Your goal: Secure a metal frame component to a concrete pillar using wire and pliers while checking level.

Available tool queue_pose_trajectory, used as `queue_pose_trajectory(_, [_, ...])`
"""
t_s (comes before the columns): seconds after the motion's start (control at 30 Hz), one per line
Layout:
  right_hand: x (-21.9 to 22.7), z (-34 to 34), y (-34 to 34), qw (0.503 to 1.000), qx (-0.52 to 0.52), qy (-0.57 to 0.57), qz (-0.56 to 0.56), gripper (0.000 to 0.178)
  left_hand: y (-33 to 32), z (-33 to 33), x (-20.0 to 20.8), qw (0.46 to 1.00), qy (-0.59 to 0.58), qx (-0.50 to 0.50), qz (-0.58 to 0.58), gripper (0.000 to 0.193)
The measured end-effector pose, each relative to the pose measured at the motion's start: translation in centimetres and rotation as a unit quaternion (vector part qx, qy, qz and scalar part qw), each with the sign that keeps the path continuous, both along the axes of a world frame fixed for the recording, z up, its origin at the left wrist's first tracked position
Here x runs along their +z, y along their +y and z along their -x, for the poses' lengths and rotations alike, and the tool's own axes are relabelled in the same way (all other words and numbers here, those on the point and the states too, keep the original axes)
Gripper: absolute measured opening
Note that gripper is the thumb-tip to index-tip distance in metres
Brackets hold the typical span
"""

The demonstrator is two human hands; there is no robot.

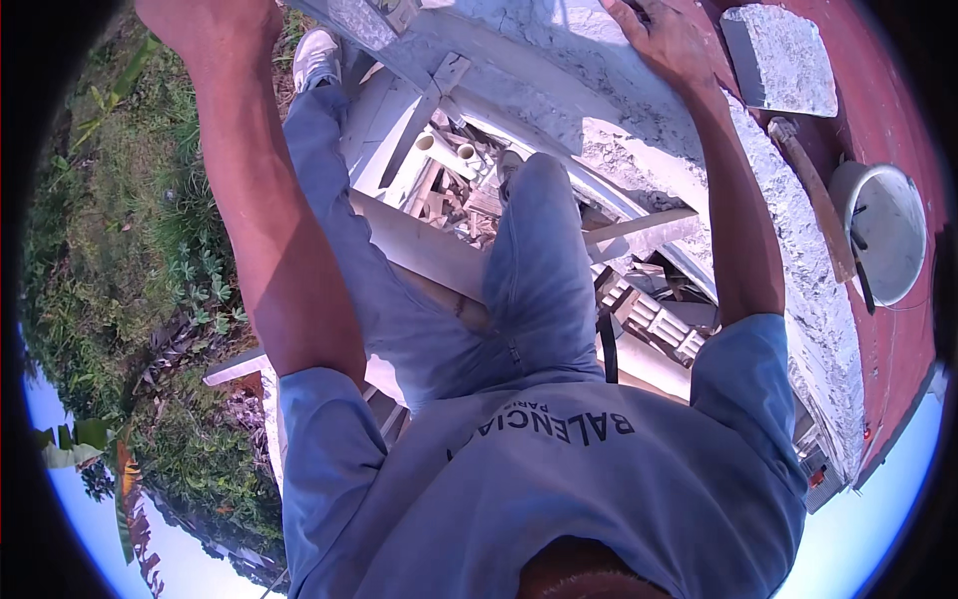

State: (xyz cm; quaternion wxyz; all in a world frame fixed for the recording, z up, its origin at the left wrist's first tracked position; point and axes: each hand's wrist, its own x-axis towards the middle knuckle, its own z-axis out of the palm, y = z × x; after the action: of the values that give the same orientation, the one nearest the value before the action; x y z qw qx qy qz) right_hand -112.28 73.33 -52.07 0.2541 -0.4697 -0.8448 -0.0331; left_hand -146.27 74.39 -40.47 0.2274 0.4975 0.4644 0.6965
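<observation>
My left hand (210, 18) is at the top left, cut off by the upper edge, so its fingers are hidden. The nearest thing to it is a pale grey beam (364, 30), to its right. My right hand (667, 42) reaches to the top right and rests against a rough, plastered wall top (589, 75). Its visible fingers are apart, and nothing shows in them. Just right of this hand lies a white, rough-faced block (783, 60). My legs straddle a frame of pale wooden boards (429, 235) between the two arms.
Below the boards are rubble, two pale pipes (439, 150) and slatted pieces (659, 329). At right, a white bucket (883, 240) and a long wooden piece (813, 195) sit on a red surface (888, 359). A planted slope (150, 250) drops away at left.
</observation>
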Motion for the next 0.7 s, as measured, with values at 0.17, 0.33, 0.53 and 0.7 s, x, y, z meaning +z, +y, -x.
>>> queue_pose_trajectory(0.17, [0.5,0.6,0.2,0.983,-0.114,0.025,0.140,0.044,0.8,0.5,2.7,0.997,0.045,-0.029,-0.048,0.042])
queue_pose_trajectory(0.33, [-1.0,-0.3,0.2,0.935,-0.200,0.028,0.292,0.065,0.4,-1.4,1.4,0.992,0.113,0.036,-0.041,0.045])
queue_pose_trajectory(0.53, [-0.5,0.1,-0.3,0.936,-0.202,0.036,0.287,0.070,-0.5,-1.4,2.1,0.998,0.056,0.013,-0.029,0.041])
queue_pose_trajectory(0.7, [0.3,0.1,-0.6,0.934,-0.205,0.045,0.289,0.067,-0.1,-1.0,1.7,0.996,0.079,0.025,-0.022,0.042])
